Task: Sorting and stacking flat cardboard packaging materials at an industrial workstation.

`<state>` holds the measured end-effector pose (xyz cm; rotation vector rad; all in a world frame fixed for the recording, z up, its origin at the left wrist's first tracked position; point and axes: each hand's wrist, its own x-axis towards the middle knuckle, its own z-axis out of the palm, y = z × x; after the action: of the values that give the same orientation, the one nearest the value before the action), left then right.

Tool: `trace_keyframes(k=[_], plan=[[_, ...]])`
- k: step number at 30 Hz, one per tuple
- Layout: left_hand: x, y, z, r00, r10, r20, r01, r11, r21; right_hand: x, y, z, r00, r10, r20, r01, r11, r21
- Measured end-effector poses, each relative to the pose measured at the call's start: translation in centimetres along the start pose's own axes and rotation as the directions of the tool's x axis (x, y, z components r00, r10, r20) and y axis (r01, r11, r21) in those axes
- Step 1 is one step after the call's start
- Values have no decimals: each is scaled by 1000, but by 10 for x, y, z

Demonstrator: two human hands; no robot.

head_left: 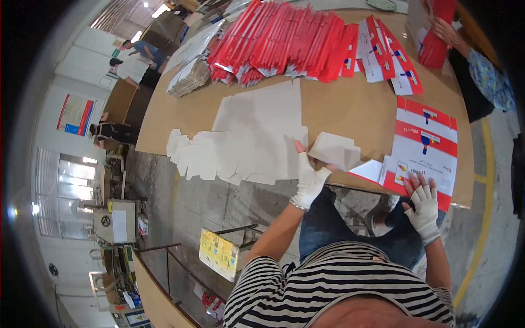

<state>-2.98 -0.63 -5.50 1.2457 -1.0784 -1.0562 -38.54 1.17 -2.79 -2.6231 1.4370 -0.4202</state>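
My right hand (423, 209), in a white fingerless glove, lies with spread fingers on the near edge of a flat red and white printed carton (425, 158). My left hand (312, 179), gloved the same way, is at the table's near edge with its fingers apart. It is close to a folded carton piece (334, 150), plain grey side up. Whether it touches that piece I cannot tell. Left of it lie overlapping carton blanks (257, 123), grey side up, with notched edges overhanging the table.
A long row of red folded cartons (279, 41) fills the far side of the brown table (350, 101), beside a grey carton stack (191, 76). Across the table, at far right, a co-worker's hand (445, 31) holds a red box (437, 52). A yellow-topped stool (219, 254) stands below left.
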Motion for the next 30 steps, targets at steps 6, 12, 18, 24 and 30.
trace_keyframes(k=[6,12,18,24,30], plan=[[25,-10,46,983,-95,-160,82,993,-88,8,4,-11,999,-26,18,26,1000,-8],[23,-18,60,940,314,132,-314,651,691,4,27,-9,993,-102,66,112,979,-169],[18,13,70,602,163,782,-785,299,542,2,26,-4,991,-99,94,119,964,-237],[16,3,78,681,118,722,-730,176,660,2,17,2,988,-149,45,156,952,-262],[15,2,84,710,62,702,-703,119,701,-3,17,12,990,-144,10,141,946,-292]])
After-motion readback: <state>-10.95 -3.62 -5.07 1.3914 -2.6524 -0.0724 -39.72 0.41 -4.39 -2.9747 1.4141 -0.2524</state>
